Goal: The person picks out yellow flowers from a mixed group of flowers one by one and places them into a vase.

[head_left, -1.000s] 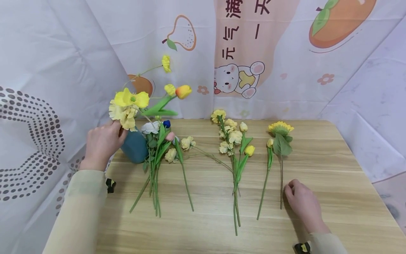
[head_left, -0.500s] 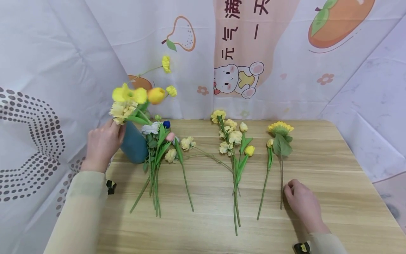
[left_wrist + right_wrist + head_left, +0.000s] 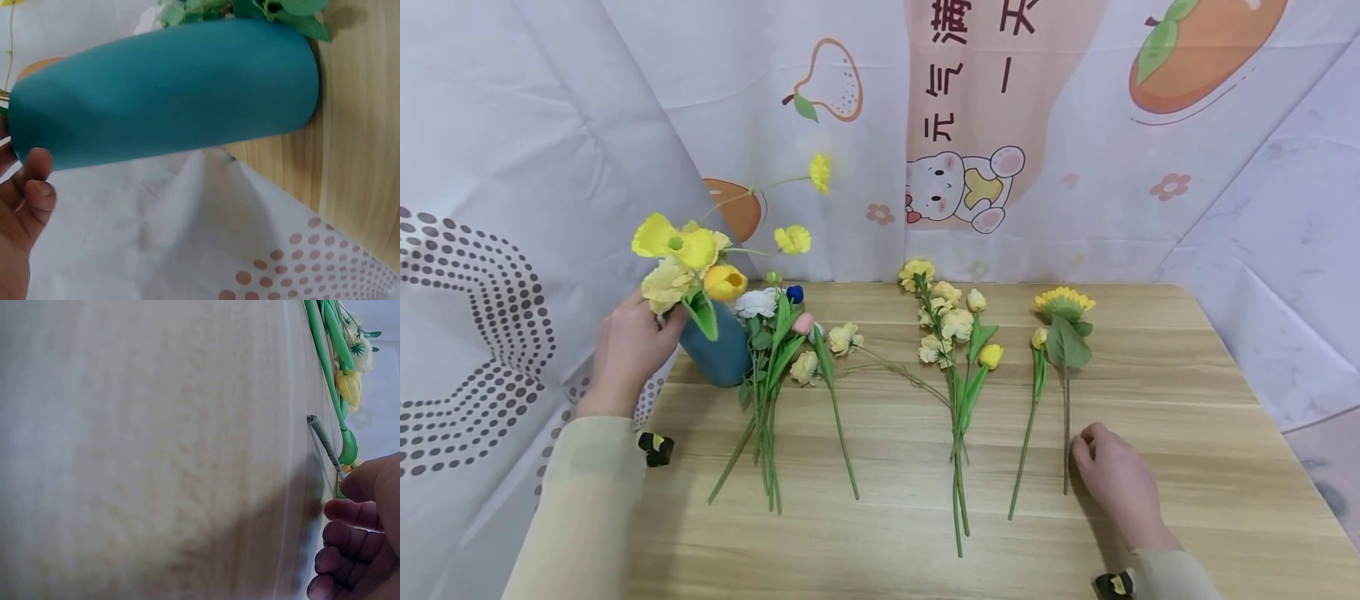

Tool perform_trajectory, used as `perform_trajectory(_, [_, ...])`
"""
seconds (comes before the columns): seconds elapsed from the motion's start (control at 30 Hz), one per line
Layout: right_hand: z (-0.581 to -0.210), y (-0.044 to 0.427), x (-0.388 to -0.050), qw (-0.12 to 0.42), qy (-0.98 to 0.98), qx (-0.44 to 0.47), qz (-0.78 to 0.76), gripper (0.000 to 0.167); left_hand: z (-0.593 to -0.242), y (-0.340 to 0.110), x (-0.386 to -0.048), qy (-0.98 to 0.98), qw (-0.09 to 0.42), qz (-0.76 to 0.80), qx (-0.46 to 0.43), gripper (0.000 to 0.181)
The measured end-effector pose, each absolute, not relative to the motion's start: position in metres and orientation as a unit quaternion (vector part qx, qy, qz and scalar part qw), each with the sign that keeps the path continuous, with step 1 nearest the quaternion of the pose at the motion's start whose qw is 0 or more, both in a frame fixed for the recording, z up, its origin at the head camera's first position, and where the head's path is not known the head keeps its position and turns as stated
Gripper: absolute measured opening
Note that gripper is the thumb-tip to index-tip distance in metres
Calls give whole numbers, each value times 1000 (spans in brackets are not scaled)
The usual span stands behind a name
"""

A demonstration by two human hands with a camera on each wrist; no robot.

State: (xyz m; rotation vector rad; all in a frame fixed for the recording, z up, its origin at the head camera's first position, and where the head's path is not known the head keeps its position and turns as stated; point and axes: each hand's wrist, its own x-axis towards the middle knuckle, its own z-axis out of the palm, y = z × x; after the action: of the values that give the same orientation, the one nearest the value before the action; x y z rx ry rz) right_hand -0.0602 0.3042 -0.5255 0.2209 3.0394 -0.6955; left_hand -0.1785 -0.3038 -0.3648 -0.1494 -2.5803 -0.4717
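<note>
On the left of the table a blue vase [image 3: 718,346] leans, its mouth toward the upper left. Yellow flowers [image 3: 677,242] and a yellow-orange tulip [image 3: 725,283] stick out of it. My left hand [image 3: 632,346] is at the vase's mouth with bent fingers, seemingly pinching the tulip's stem; the blooms hide the grip in the head view. In the left wrist view curled fingertips [image 3: 40,194] are beside the rim of the vase [image 3: 169,94]. My right hand [image 3: 1116,475] rests loosely curled on the table, just right of the sunflower's stem [image 3: 1066,433].
A bunch of flowers [image 3: 767,400] with white, blue and pink heads lies beside the vase. Cream and yellow flowers [image 3: 955,358] lie in the middle. A single yellow tulip [image 3: 1028,442] is left of the sunflower [image 3: 1063,312]. A printed curtain [image 3: 850,167] hangs behind the table.
The yellow-orange tulip has swung from the right side down and left toward my left hand. The other yellow blooms have shifted, and the left hand moved slightly left. My right hand has stayed still.
</note>
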Motion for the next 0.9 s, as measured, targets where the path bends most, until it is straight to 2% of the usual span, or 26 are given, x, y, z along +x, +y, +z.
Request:
perform_trajectory(0.13, [-524,303,-60,5,972,69,-224,23,-364,-295,-179,-920,328,-195,-84,14])
perform_trajectory(0.3, [-522,302,-60,0,973,62,-223,23,-365,-291,-180,-904,360,-220,-64,16])
perform_trajectory(0.37, [-521,302,-61,5,972,66,-226,24,-365,-294,-180,-906,353,-232,-44,14])
perform_trajectory(0.43, [-521,303,-61,10,971,71,-229,24,-364,-297,-180,-913,324,-246,-13,15])
perform_trajectory(0.57, [-521,303,-61,12,970,73,-233,24,-358,-306,-179,-932,217,-283,69,30])
perform_trajectory(0.67, [-521,303,-60,-5,970,67,-232,24,-355,-310,-177,-936,161,-299,93,37])
perform_trajectory(0.8, [-524,301,-58,-60,972,51,-223,25,-357,-311,-173,-933,161,-312,74,41])
perform_trajectory(0.9, [-526,302,-59,-98,971,35,-214,33,-359,-308,-171,-924,180,-330,72,43])
